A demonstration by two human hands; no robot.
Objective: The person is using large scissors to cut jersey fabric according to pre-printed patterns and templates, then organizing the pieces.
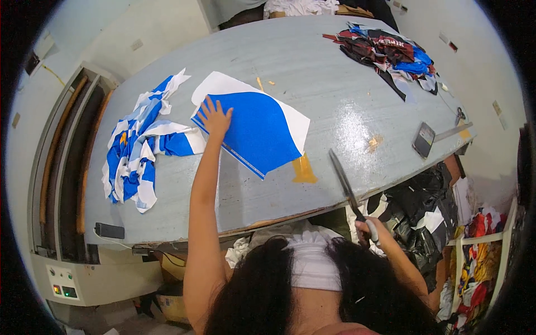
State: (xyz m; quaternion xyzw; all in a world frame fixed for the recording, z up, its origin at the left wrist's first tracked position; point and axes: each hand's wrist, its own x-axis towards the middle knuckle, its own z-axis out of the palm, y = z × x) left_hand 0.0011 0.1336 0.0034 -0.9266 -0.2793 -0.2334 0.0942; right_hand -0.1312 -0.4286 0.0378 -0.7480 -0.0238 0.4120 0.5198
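My left hand (214,118) lies flat with fingers spread on a blue and white piece of fabric (254,125), near its left edge. The piece is spread on the grey table (251,198), with a rounded white border along its far and right sides. In my right hand (372,229) is a pair of large scissors (347,181), held by the handles beyond the near table edge. Their blades look closed and point up over the table, apart from the fabric. To the left of the piece lies a crumpled heap of blue and white fabric (142,145).
Dark, red and blue fabric (391,50) is piled at the far right. A phone (424,139), a metal ruler (451,132) and small scissors (460,114) lie at the right edge. A black power adapter (109,230) sits near left. Black plastic bags (416,204) are below the table at right.
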